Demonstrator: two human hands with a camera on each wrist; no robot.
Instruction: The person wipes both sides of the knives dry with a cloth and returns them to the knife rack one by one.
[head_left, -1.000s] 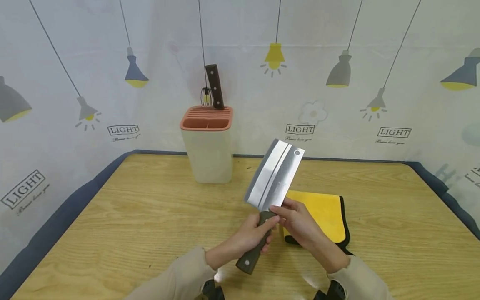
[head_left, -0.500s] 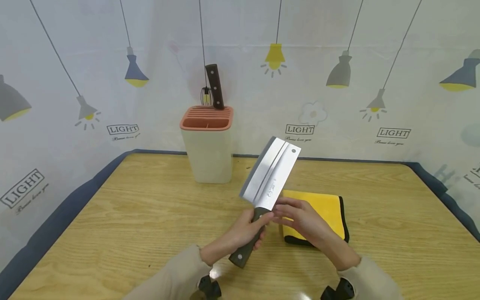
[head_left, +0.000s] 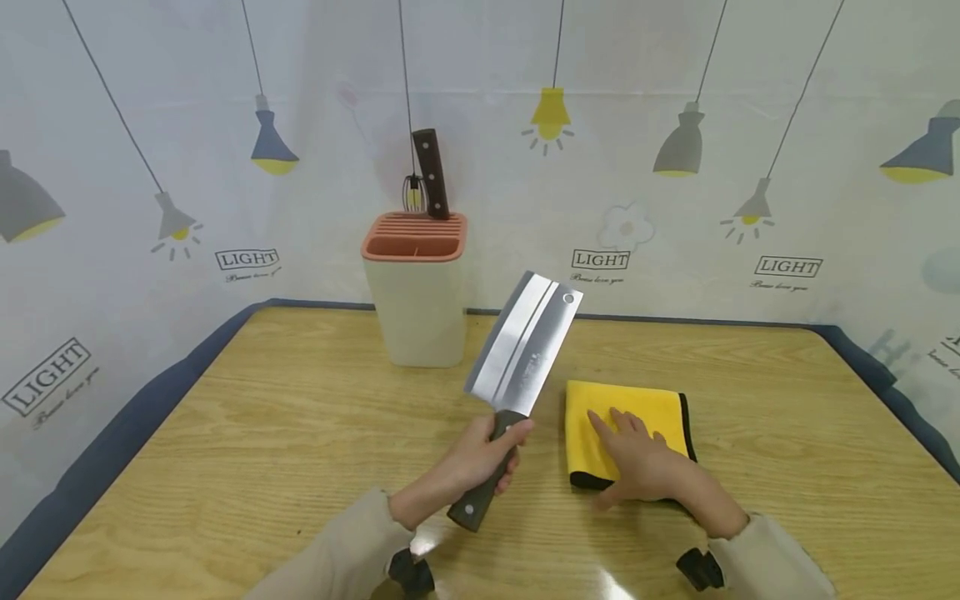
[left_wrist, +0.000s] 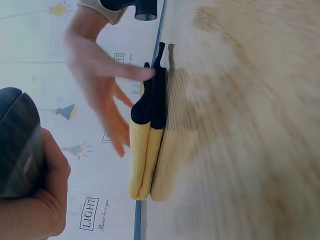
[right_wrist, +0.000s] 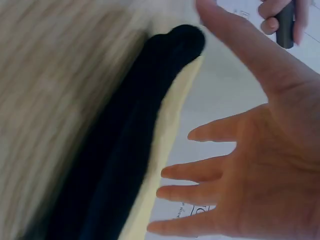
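Observation:
My left hand (head_left: 472, 457) grips the dark handle of a cleaver (head_left: 525, 346), its broad steel blade tilted up and away over the table. The left wrist view has that handle (left_wrist: 17, 145) at the left edge, with curled fingers round it. A folded yellow cloth (head_left: 581, 421) with black edging lies to the right of the cleaver. Over the cloth, my right hand (head_left: 647, 465) spreads its fingers, palm down, holding nothing. From the right wrist, the palm (right_wrist: 270, 170) and straight fingers show just above the cloth's black edge (right_wrist: 125, 125).
A cream knife block (head_left: 420, 317) with a pink slotted top stands at the back, left of centre. One dark-handled knife (head_left: 431, 175) sits in its slots. Behind the wooden table (head_left: 262, 417) hangs a white backdrop (head_left: 487, 150) printed with lamps.
My right hand has left the cleaver and moved right and down over the yellow cloth, its fingers spreading. The left hand has shifted slightly left with the cleaver.

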